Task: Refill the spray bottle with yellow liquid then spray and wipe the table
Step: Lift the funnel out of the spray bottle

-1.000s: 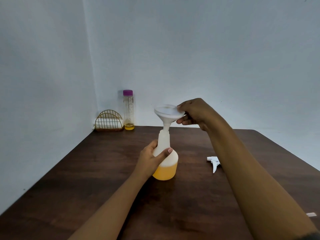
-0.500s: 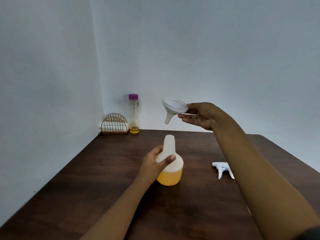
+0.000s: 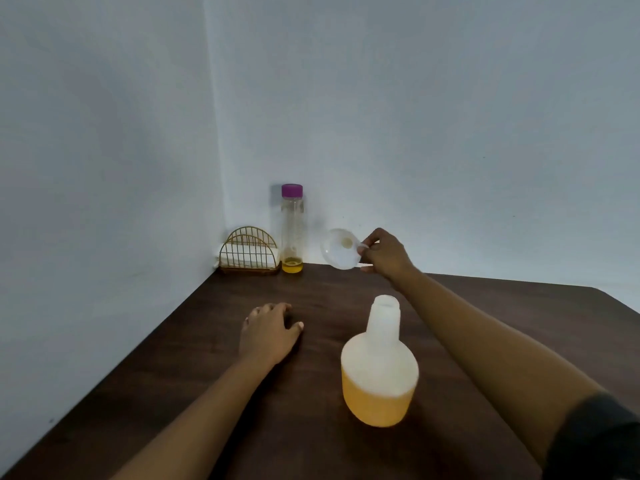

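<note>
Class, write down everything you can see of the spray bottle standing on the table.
The spray bottle is squat, translucent white plastic: a round body narrowing to a neck with an uncapped mouth. Yellow liquid fills its lower part. It stands upright on the dark wooden table. The left hand rests beside it; the right hand holds the funnel beyond it. Neither touches it.

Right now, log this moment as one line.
spray bottle: uncapped, part-filled yellow | right hand: pinches funnel, held away | left hand: on table
</note>
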The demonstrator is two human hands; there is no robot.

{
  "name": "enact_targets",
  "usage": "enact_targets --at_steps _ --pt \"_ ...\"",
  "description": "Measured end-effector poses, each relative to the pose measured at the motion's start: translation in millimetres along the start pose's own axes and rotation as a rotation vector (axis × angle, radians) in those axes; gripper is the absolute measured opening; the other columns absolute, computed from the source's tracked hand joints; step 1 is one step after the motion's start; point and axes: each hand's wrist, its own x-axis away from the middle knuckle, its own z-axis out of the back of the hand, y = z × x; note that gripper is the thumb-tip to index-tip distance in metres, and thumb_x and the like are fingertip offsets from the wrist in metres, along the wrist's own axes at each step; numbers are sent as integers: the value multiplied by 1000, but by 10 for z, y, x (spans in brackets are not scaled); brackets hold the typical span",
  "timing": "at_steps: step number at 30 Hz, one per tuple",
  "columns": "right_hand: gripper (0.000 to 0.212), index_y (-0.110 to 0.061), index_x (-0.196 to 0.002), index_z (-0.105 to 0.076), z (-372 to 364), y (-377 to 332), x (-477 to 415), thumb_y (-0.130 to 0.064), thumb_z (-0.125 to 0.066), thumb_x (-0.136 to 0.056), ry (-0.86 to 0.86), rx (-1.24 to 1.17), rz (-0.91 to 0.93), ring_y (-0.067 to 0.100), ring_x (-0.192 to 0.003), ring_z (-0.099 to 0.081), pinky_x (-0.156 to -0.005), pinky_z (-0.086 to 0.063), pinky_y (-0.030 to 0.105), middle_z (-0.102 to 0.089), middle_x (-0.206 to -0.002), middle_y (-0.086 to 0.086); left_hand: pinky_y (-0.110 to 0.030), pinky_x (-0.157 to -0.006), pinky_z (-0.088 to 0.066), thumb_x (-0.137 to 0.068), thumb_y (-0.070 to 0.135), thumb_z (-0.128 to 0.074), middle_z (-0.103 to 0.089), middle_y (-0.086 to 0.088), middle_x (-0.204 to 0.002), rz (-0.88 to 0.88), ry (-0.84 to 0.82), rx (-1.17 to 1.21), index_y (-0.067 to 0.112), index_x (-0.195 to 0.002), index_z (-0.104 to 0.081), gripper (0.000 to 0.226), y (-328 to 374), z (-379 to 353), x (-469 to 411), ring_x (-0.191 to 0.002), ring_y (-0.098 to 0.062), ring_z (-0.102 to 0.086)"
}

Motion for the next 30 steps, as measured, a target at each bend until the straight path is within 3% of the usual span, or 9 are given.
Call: enact_targets --at_steps 4,8,11,13,17,21,25,28,30 --pt "17 -13 -72 -53 -188 284 -277 -4 -64 -82 -42 232 268 9 -107 -62 -85 -49 27 -69 -107 3 -46 -114 -20 -91 57 -41 -35 -1 -150 -50 -37 -125 31 -140 -39 55 -26 -93 -108 -140 -23 -27" --pt "30 -21 -64 -54 -299 585 -562 3 -65 -78 -102 346 389 17 -102 -65 -83 -43 16 -62 -125 5 -45 -114 -16 -92 58 -36 -32 1 -152 -72 -25 -138 33 -140 -37 54 -63 -136 -122 -142 -21 -23" --pt "21 -13 -66 -59 -360 788 -690 4 -68 -76 -102 400 431 20 -103 -65 -89 -47 22 -64 -123 5 -46 -114 -17 -92 58 -35 -31 1 -152 -80 -20 -145 32 -140 -36 54 -47 -143 -128 -142 -21 -22" --pt "20 -12 -67 -60 -408 885 -754 4 -68 -75 -108 407 431 20 -106 -63 -93 -48 28 -64 -121 6 -47 -114 -16 -92 58 -35 -31 2 -152 -78 -26 -145 32 -140 -35 54 -40 -146 -137 -142 -20 -22" --pt "14 -8 -68 -62 -420 1004 -836 4 -65 -76 -157 491 405 17 -110 -61 -91 -43 22 -65 -120 4 -47 -115 -16 -92 58 -35 -30 2 -153 -70 -32 -147 32 -140 -35 55 -40 -156 -144 -142 -20 -21" --pt "32 -22 -63 -51 -367 1043 -844 4 -61 -79 -206 556 396 17 -113 -59 -94 -44 26 -65 -120 4 -47 -114 -16 -91 58 -35 -31 2 -152 -70 -32 -141 32 -139 -36 54 -37 -151 -138 -142 -21 -22" --pt "18 -13 -76 -58 -338 1020 -876 4 -54 -82 -211 591 365 18 -110 -61 -89 -45 25 -69 -111 7 -48 -114 -17 -91 58 -35 -32 1 -152 -74 -33 -143 31 -139 -36 55 -31 -141 -141 -142 -20 -22" --pt "5 -15 -87 -60 -356 1001 -900 -11 -60 -85 -104 554 312 22 -94 -62 -76 -46 28 -68 -95 4 -48 -115 -17 -91 58 -35 -32 1 -152 -74 -37 -143 32 -139 -36 55 -30 -139 -146 -142 -20 -23" --pt "19 -14 -101 -60 -411 964 -923 -21 -65 -84 -99 506 279 18 -95 -59 -76 -40 25 -64 -100 0 -48 -115 -17 -91 59 -35 -32 2 -152 -74 -39 -147 32 -139 -36 55 -31 -138 -144 -142 -20 -23"
